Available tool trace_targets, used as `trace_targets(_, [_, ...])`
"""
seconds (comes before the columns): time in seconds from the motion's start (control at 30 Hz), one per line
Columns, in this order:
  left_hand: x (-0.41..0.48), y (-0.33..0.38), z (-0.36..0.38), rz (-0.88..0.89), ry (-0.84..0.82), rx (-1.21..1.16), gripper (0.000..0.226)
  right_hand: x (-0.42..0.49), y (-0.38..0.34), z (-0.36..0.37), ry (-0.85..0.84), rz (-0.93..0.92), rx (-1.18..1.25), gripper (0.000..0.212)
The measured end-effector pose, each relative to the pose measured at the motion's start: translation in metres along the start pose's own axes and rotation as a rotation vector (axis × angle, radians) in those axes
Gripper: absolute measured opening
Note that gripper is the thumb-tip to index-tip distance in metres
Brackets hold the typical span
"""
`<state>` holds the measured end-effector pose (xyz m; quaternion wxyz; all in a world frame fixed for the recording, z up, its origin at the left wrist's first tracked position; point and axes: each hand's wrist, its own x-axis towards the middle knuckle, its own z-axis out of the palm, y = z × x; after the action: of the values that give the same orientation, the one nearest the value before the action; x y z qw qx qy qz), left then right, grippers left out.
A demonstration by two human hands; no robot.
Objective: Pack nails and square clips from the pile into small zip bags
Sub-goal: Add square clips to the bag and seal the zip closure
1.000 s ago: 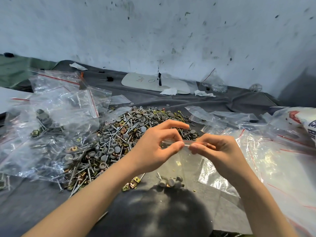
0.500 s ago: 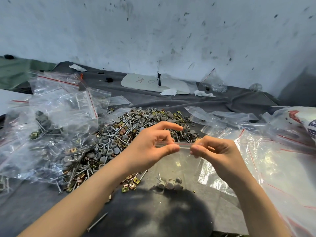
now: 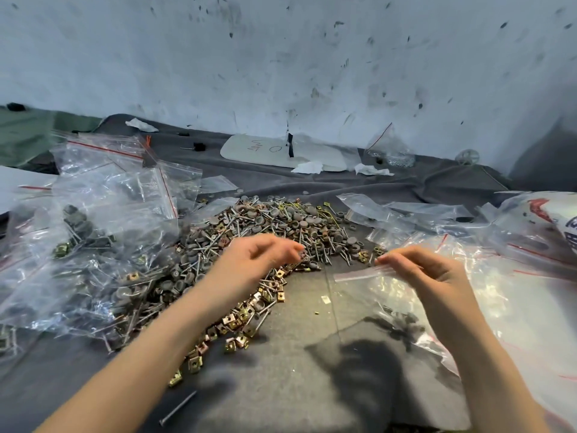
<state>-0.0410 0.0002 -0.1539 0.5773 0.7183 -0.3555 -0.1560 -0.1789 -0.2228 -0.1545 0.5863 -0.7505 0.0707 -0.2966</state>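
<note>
A pile of nails and brass square clips (image 3: 249,242) spreads across the grey cloth in the middle. My right hand (image 3: 421,273) pinches the zip edge of a small clear zip bag (image 3: 374,295) that hangs to the right of the pile, with nails dark and blurred at its bottom. My left hand (image 3: 256,260) hovers over the near edge of the pile, fingers loosely curled and apart, nothing visible in them. One loose nail (image 3: 178,407) lies near the front edge.
Filled zip bags (image 3: 93,232) are heaped on the left. Empty zip bags (image 3: 499,276) lie stacked on the right, with a printed sack (image 3: 555,214) beyond them. A white board (image 3: 281,151) and paper scraps sit by the stained wall.
My left hand has let go of the bag's zip edge and moved left over the pile. My right hand has carried the bag to the right.
</note>
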Motion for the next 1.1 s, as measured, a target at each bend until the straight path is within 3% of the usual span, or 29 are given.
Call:
trace_targets(0.17, [-0.003, -0.023, 0.059, -0.116, -0.32, -0.007, 0.082, -0.005, -0.003, 0.016, -0.009, 0.048, 0.13, 0.018])
trace_targets(0.23, [-0.004, -0.025, 0.078, -0.08, -0.344, -0.049, 0.069, -0.006, -0.011, 0.022, -0.05, 0.04, 0.345, 0.02])
trace_targets(0.33, [-0.004, -0.017, 0.09, -0.042, -0.243, -0.121, 0.014, -0.002, -0.018, 0.03, -0.048, 0.09, 0.655, 0.022])
trace_targets(0.37, [-0.005, -0.014, 0.089, -0.083, -0.225, -0.209, 0.015, 0.002, -0.016, 0.031, -0.016, 0.122, 0.692, 0.022])
trace_targets(0.43, [-0.008, -0.01, 0.08, -0.159, -0.231, -0.417, 0.014, 0.009, -0.004, 0.033, 0.09, 0.184, 0.654, 0.024])
trace_targets(0.53, [-0.013, -0.005, 0.046, -0.252, -0.133, -0.583, 0.013, 0.009, 0.03, 0.039, 0.266, 0.256, 0.369, 0.023])
trace_targets(0.67, [-0.017, 0.006, -0.011, -0.322, 0.015, -0.564, 0.035, -0.011, 0.07, 0.044, 0.307, 0.24, 0.086, 0.012])
trace_targets(0.77, [-0.024, 0.015, -0.048, -0.271, 0.176, -0.367, 0.035, -0.016, 0.075, 0.044, 0.259, 0.086, -0.129, 0.011])
trace_targets(0.87, [-0.019, 0.015, -0.102, -0.202, 0.482, -0.058, 0.027, -0.015, 0.074, 0.046, 0.242, 0.034, -0.197, 0.02])
trace_targets(1.0, [-0.01, 0.001, -0.168, -0.276, 0.82, 0.936, 0.081, -0.015, 0.071, 0.05, 0.235, -0.075, -0.371, 0.017])
trace_targets(1.1, [-0.008, -0.017, -0.169, -0.107, 0.916, 1.202, 0.095, -0.014, 0.069, 0.053, 0.267, -0.165, -0.517, 0.016])
